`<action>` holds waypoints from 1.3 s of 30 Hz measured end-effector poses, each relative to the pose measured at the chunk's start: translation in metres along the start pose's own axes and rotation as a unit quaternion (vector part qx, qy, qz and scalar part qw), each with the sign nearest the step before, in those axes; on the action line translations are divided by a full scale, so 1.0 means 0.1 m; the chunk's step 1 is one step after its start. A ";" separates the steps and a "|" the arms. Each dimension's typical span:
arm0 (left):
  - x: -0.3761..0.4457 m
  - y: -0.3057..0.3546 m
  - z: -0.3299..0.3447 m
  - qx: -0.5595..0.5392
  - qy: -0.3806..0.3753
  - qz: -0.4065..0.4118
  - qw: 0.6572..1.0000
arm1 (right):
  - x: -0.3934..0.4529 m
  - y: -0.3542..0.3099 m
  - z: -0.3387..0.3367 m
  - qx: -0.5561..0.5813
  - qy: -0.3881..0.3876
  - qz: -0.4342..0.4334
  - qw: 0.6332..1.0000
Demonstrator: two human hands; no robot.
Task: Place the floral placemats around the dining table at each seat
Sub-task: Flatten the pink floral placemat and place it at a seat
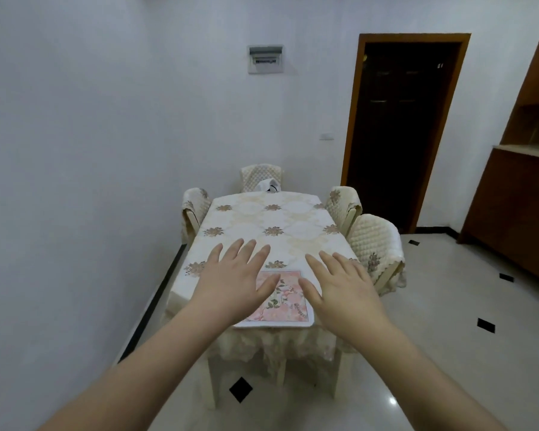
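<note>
A pink floral placemat (280, 298) lies flat at the near end of the desk (262, 225), its front edge along the desk's near edge. The left hand (234, 281) and right hand (343, 287) reach out above it, palms down, fingers straight and spread, holding nothing. The placemat shows between them, the left hand covering its left edge and the right hand its right side. Whether either hand touches it cannot be told.

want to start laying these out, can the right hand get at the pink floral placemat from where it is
Probably yes. The right hand is open with fingers spread, just beside the pink floral placemat at the table's near end. Nothing lies on the mat; only the left hand covers its other side.
</note>
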State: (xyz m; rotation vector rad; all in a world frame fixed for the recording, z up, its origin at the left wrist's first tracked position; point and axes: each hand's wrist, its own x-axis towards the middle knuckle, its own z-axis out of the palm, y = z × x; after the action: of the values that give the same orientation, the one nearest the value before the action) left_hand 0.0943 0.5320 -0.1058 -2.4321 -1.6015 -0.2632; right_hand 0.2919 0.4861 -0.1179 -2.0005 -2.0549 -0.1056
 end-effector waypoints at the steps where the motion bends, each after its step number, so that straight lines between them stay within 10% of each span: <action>1: 0.12 0.04 0.07 0.003 0.000 0.002 1.000 | 0.09 0.08 0.04 0.005 -0.006 -0.001 1.000; 39: 1.98 -1.14 2.91 -0.072 -0.118 0.044 0.989 | 2.41 0.35 2.04 -0.050 -0.104 0.024 0.993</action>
State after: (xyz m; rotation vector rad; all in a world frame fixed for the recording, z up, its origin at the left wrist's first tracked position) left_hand 0.0755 0.8306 -0.3231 -2.7257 -1.6110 -0.0808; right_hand 0.2958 0.7703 -0.2605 -2.2044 -2.1622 0.0093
